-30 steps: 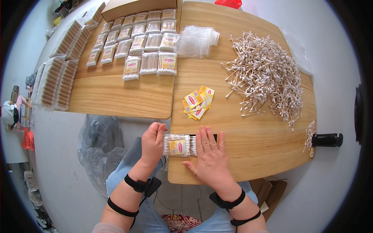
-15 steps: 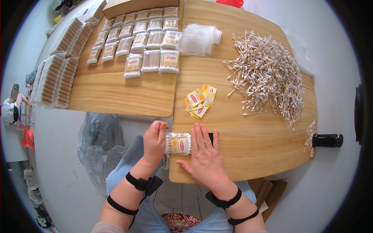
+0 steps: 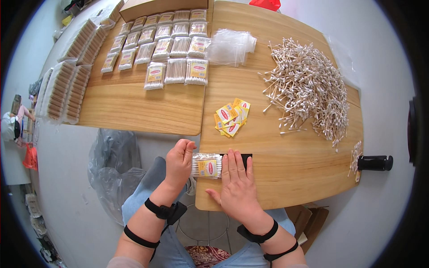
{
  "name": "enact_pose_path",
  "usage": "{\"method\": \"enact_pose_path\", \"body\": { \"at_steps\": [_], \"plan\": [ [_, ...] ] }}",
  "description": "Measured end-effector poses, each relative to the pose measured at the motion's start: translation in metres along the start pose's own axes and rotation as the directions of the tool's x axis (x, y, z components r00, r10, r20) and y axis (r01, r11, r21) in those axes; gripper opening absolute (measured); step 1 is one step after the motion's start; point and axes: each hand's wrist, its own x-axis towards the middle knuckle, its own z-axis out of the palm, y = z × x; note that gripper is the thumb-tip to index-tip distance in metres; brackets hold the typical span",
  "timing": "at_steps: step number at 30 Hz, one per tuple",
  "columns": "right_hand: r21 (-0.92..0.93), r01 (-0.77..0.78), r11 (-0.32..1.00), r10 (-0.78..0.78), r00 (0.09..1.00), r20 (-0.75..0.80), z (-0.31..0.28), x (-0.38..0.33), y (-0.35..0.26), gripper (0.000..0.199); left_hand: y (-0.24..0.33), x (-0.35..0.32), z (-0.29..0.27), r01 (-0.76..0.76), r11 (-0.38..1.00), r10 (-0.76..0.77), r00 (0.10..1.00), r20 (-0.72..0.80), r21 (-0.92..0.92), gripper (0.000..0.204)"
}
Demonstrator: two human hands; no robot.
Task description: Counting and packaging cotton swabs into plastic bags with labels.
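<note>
A clear plastic bag of cotton swabs (image 3: 207, 167) with a yellow and white card inside lies at the table's near left edge. My left hand (image 3: 178, 160) is closed at the bag's left end, its fingers curled tight; the gripped part is hidden. Flat and with fingers stretched out, my right hand (image 3: 237, 181) rests at the bag's right end. Under its fingers lies a flat black piece (image 3: 248, 158), mostly covered. Farther off is a small pile of yellow and white cards (image 3: 232, 117).
A big heap of loose cotton swabs (image 3: 308, 89) covers the right side. Clear empty bags (image 3: 230, 47) lie at the back. Rows of filled swab packets (image 3: 163, 49) stand back left, beside stacked swab bundles (image 3: 60, 91). A black cylinder (image 3: 375, 163) sits at the right edge.
My right hand has slid slightly toward me, baring more of the black piece. My left hand stays closed at the bag's left end.
</note>
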Motion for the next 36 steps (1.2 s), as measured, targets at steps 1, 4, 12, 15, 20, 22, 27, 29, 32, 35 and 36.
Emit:
{"method": "enact_pose_path", "body": {
  "at_steps": [1, 4, 12, 15, 20, 22, 27, 29, 32, 35, 36],
  "plan": [
    [-0.010, 0.008, 1.000, -0.008, 1.000, 0.001, 0.001, 0.002, 0.001, 0.102, -0.001, 0.000, 0.000, -0.002, 1.000, 0.002, 1.000, 0.000, 0.000, 0.026],
    [-0.019, 0.017, 1.000, -0.016, 1.000, 0.008, 0.002, 0.003, 0.004, 0.103, -0.003, 0.001, 0.003, -0.003, 1.000, 0.003, 1.000, 0.007, 0.014, 0.025],
    [-0.047, 0.069, 0.997, -0.067, 0.997, 0.041, -0.004, 0.007, 0.005, 0.097, -0.002, 0.002, -0.004, -0.030, 0.995, 0.032, 0.999, -0.022, 0.095, 0.024],
    [0.114, 0.125, 0.986, -0.112, 0.988, -0.110, 0.004, 0.001, 0.026, 0.093, 0.003, 0.008, -0.009, -0.032, 0.967, 0.021, 0.999, 0.047, 0.254, 0.024],
    [-0.040, -0.100, 0.994, 0.081, 0.939, -0.334, -0.026, 0.007, 0.105, 0.089, 0.033, 0.024, -0.020, -0.186, 0.893, 0.242, 0.966, -0.090, 0.410, 0.018],
    [-0.001, -0.308, 0.951, 0.285, 0.881, -0.379, -0.037, 0.007, 0.135, 0.083, 0.052, 0.025, -0.008, -0.272, 0.882, 0.324, 0.943, -0.076, 0.384, 0.016],
    [-0.044, -0.327, 0.944, 0.295, 0.894, -0.336, -0.048, 0.014, 0.147, 0.072, 0.080, 0.016, 0.046, -0.467, 0.847, 0.477, 0.879, 0.026, 0.252, 0.006],
    [-0.043, -0.318, 0.947, 0.287, 0.899, -0.332, -0.045, 0.015, 0.148, 0.068, 0.092, 0.011, 0.066, -0.489, 0.846, 0.487, 0.871, 0.065, 0.214, 0.006],
    [-0.002, -0.351, 0.936, 0.330, 0.884, -0.331, -0.037, 0.011, 0.157, 0.068, 0.103, 0.006, 0.089, -0.511, 0.847, 0.495, 0.858, 0.137, 0.146, 0.008],
    [0.114, -0.361, 0.926, 0.376, 0.847, -0.375, -0.028, 0.001, 0.159, 0.069, 0.107, 0.000, 0.100, -0.510, 0.850, 0.481, 0.853, 0.202, 0.130, 0.010],
    [0.088, -0.352, 0.932, 0.357, 0.848, -0.392, -0.026, -0.004, 0.156, 0.069, 0.106, -0.001, 0.104, -0.511, 0.850, 0.475, 0.849, 0.229, 0.130, 0.011]
  ]
}}
